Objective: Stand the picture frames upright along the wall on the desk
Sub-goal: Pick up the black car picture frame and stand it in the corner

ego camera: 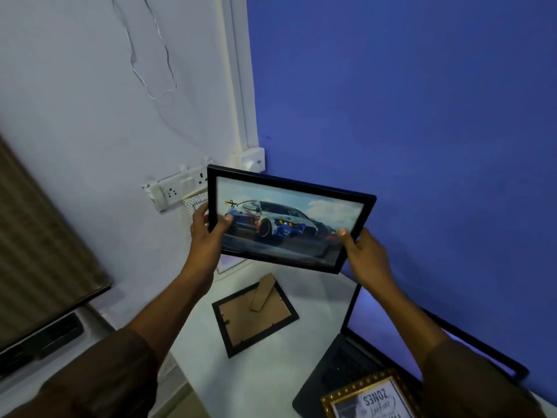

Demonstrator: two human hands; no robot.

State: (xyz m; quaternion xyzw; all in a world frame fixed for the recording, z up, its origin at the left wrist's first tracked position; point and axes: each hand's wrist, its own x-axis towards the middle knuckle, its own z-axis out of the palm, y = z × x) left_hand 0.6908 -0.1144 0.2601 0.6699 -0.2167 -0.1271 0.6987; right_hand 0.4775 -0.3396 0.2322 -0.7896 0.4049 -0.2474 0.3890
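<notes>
I hold a black picture frame (289, 218) with a race-car photo in the air above the white desk (265, 378), tilted down to the right. My left hand (208, 229) grips its left edge and my right hand (360, 251) grips its lower right corner. Below it a second black frame (254, 315) lies face down on the desk with its cardboard stand sticking up. A white-edged frame (193, 203) stands against the pale wall, mostly hidden behind my left hand. A gold-edged frame (370, 399) lies on the laptop at the bottom.
An open black laptop (331, 369) sits at the desk's right, its screen near the blue wall. A white power strip (177, 188) is fixed to the pale wall by the corner. A dark monitor (42, 267) stands at the left.
</notes>
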